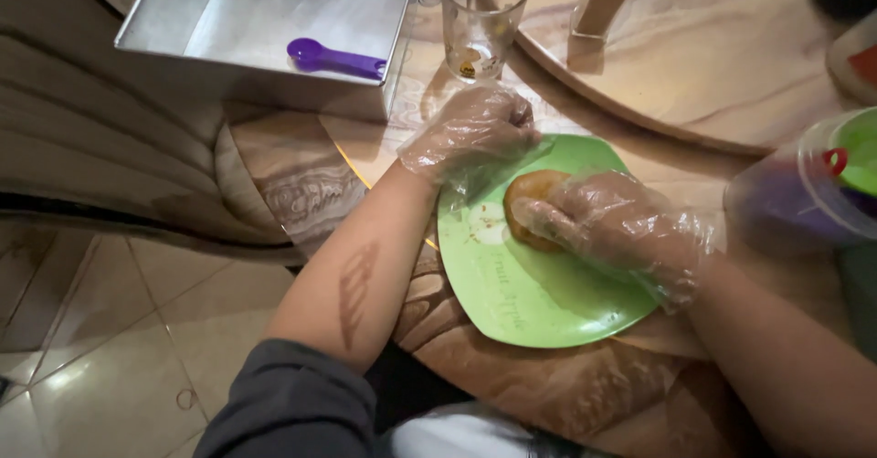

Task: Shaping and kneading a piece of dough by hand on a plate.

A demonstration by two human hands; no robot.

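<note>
Right grip [614,225] presses one round fried patty [528,204] on one green plate [539,303]; left grip [475,134] curled, empty.

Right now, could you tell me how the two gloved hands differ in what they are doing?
The left hand is curled into a fist at the green plate's far edge; the right hand lies flatter, fingers pressing the round brown food. Both wear clear plastic gloves.

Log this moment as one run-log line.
left hand: gloved, fist at green plate rim | right hand: gloved, pressing round brown food piece on plate | behind: empty glass, purple spoon in metal tray
</note>
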